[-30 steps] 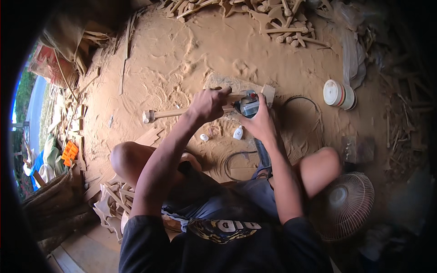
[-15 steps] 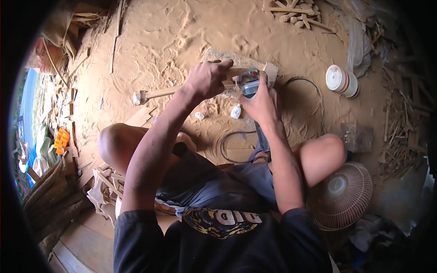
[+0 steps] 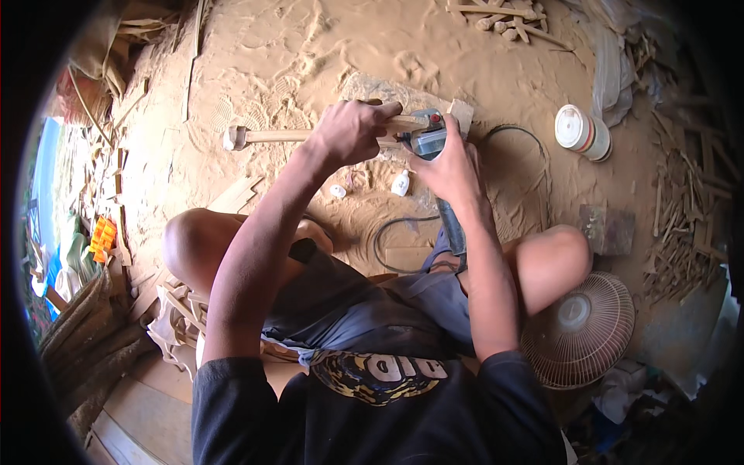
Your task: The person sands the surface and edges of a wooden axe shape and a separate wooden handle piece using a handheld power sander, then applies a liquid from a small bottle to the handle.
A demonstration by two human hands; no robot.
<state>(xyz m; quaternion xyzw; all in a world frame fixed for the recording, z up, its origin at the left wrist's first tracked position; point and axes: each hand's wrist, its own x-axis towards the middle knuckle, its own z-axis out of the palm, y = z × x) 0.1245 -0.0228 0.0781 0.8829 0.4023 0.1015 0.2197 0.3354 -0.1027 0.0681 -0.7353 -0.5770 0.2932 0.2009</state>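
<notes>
My left hand (image 3: 353, 132) is closed around a long pale wooden piece (image 3: 277, 136) with a blocky knob at its left end. The piece lies nearly level across the view, and its right end meets the head of a blue-and-dark power tool (image 3: 428, 142), which looks like an angle grinder. My right hand (image 3: 449, 167) grips that tool near its head. Its long body (image 3: 451, 226) runs back beneath my right forearm toward my leg. The tool's working face is hidden. Beyond my hands, a dusty slab (image 3: 380, 84) lies on the ground, with a small wood block (image 3: 462, 113) at its right.
Two small white bottles (image 3: 401, 183) lie in the sawdust before me. A black cable (image 3: 535, 143) curves at the right, near a white tub (image 3: 573, 132). A round fan (image 3: 575, 314) stands by my right knee. Wood pieces (image 3: 508, 17) are piled at the far side.
The knobbed left end of the wooden piece has swung away from me, so it lies more level. Both hands keep their grips, with only slight movement.
</notes>
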